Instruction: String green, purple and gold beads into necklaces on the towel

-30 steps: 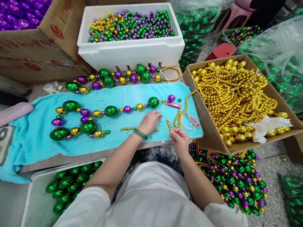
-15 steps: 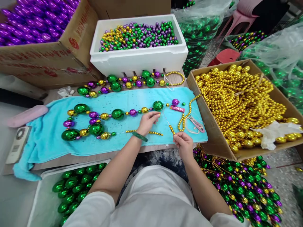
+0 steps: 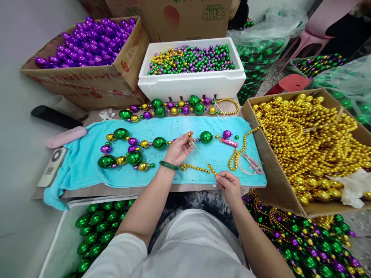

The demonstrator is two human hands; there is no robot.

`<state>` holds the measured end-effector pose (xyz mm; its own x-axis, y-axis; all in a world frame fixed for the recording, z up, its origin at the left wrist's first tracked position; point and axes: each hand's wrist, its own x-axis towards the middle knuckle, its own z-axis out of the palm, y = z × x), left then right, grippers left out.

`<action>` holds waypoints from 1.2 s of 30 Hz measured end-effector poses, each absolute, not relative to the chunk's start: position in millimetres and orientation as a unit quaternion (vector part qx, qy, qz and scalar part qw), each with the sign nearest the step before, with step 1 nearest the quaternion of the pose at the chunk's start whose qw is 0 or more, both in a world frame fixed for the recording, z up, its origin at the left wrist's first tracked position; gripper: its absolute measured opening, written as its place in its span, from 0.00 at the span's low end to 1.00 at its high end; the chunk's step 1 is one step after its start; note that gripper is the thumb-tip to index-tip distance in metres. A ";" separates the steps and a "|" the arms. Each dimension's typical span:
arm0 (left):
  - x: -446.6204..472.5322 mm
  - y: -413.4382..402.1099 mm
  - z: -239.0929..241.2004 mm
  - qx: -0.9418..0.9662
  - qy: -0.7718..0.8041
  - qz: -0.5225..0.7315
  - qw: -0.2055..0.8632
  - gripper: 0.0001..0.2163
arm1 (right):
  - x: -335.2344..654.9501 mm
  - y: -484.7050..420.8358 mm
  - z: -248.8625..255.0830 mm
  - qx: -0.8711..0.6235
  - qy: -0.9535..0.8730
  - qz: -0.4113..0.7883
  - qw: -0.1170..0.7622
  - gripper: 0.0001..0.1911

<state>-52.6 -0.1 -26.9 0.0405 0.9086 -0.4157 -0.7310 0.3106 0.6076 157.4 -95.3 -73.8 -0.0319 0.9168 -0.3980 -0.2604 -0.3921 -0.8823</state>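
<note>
My left hand (image 3: 180,150), a green bangle (image 3: 169,165) on its wrist, is closed above the blue towel (image 3: 174,125), pinching a small gold bead (image 3: 189,134) at the fingertips. From there a thin string (image 3: 200,152) runs taut down to a short gold bead strand (image 3: 212,169), whose lower end my right hand (image 3: 229,186) grips between thumb and fingers. Behind my left hand lies a necklace of large green (image 3: 206,137), purple and gold beads, partly hidden by the fingers. Another gold bead strand (image 3: 197,167) lies by the left wrist.
A white foam box (image 3: 191,85) of small beads stands behind the towel. Cardboard boxes hold purple beads (image 3: 89,42) at left and gold bead strands (image 3: 307,135) at right. Small scissors (image 3: 252,163), a lighter-like pink item (image 3: 228,142) and loose beads lie at the towel's right.
The camera view has shifted, so the table sits lower and further right. My left hand has moved left and up along the necklace, fingers turned upward. My right hand still grips the gold strand.
</note>
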 end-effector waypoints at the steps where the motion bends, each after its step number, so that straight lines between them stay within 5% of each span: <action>1: -53.6 -0.3 -26.9 0.120 0.382 0.579 0.710 0.06 | 157.2 -95.0 -73.7 -0.527 -0.313 0.647 0.454 0.11; 36: -55.4 -5.8 -31.0 0.043 0.309 0.598 0.738 0.05 | 152.2 -96.3 -75.2 -0.509 -0.310 0.655 0.465 0.10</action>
